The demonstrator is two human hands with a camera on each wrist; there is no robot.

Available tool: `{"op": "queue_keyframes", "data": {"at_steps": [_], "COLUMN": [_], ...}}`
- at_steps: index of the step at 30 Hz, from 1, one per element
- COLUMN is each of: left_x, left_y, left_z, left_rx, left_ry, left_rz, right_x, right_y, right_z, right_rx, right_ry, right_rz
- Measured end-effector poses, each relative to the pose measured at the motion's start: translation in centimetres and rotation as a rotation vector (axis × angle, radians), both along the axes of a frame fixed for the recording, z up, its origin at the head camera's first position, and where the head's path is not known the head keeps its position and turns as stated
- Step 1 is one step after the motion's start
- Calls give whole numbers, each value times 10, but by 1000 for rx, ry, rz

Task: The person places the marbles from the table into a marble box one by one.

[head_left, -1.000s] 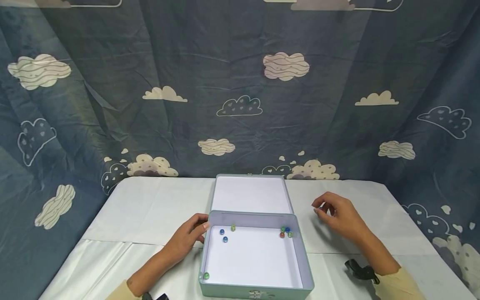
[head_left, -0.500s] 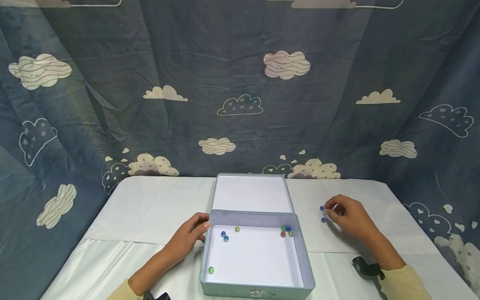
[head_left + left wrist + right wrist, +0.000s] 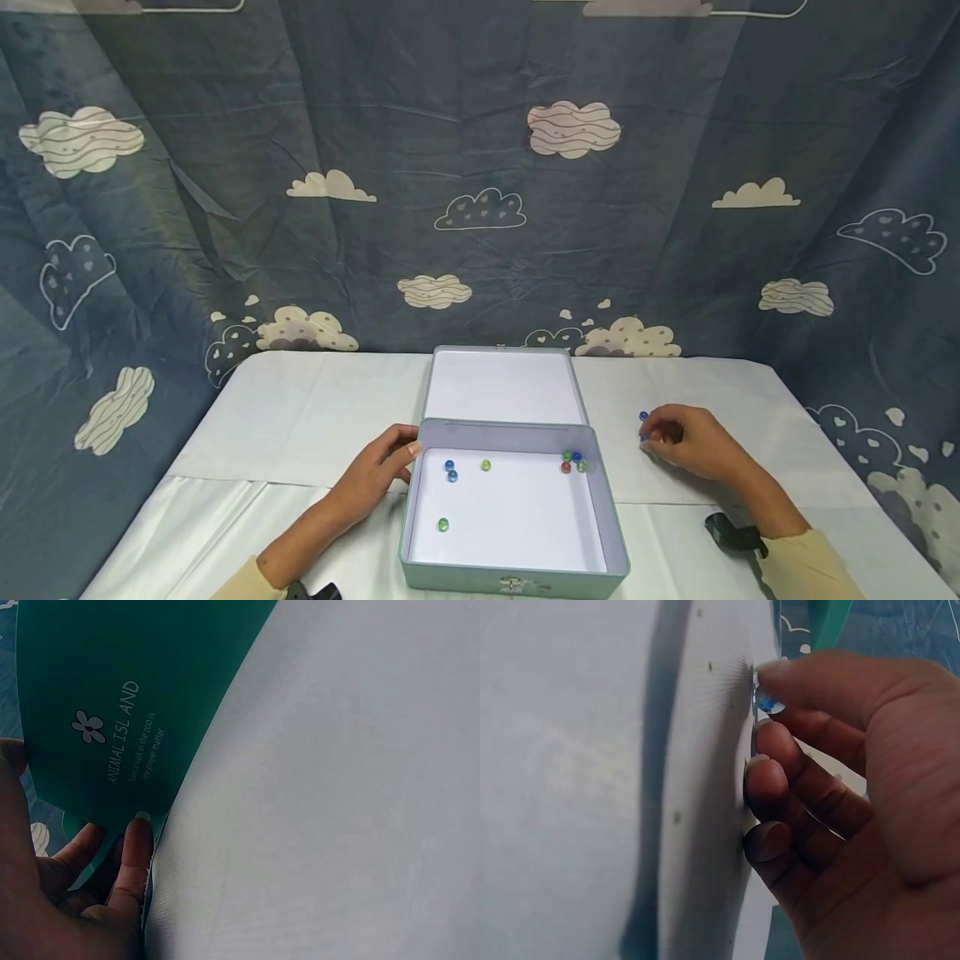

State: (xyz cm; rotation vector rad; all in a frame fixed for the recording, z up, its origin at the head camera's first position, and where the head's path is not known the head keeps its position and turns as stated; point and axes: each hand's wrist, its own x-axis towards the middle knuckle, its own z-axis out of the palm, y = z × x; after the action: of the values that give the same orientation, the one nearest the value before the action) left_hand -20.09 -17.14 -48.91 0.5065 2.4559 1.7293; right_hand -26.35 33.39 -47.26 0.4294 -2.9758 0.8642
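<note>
An open green tin box [image 3: 517, 579] with a white inside stands on the white cloth, its lid [image 3: 504, 385] laid back behind it. My left hand [image 3: 373, 471] holds the box's back left corner, thumb at the rim and fingers against the outer green wall [image 3: 94, 697]. On the cloth right of the box, my right hand [image 3: 686, 440] has its thumb and forefinger around a blue marble [image 3: 766, 702]. A second blue marble [image 3: 643, 415] lies just beyond those fingertips. Inside the box, a green marble [image 3: 443, 525] sits front left, and a yellow-green marble [image 3: 486, 465] lies further back.
Two blue marbles [image 3: 452, 476] are near the box's back left. A cluster of several marbles, with a red one [image 3: 566, 468] among them, sits at its back right. A dark cloud-print curtain [image 3: 480, 150] hangs behind the white-covered table [image 3: 300, 408].
My right hand has shifted right, then nearer me, onto the front blue marble. Inside the box, the green and yellow-green marbles have rolled rightward. My left hand has stayed in place.
</note>
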Motion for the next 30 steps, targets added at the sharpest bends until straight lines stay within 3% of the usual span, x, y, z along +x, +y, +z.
{"op": "queue_keyframes", "data": {"at_steps": [16, 30], "left_x": [-1, -1], "left_y": [0, 0], "left_z": [-2, -1], "left_rx": [-2, 5], "left_ry": [-4, 2], "left_rz": [1, -4], "right_x": [2, 5], "right_y": [-3, -13], "right_z": [4, 22], "right_rx": [11, -10], "right_ry": [16, 87], "right_rz": [14, 59]}}
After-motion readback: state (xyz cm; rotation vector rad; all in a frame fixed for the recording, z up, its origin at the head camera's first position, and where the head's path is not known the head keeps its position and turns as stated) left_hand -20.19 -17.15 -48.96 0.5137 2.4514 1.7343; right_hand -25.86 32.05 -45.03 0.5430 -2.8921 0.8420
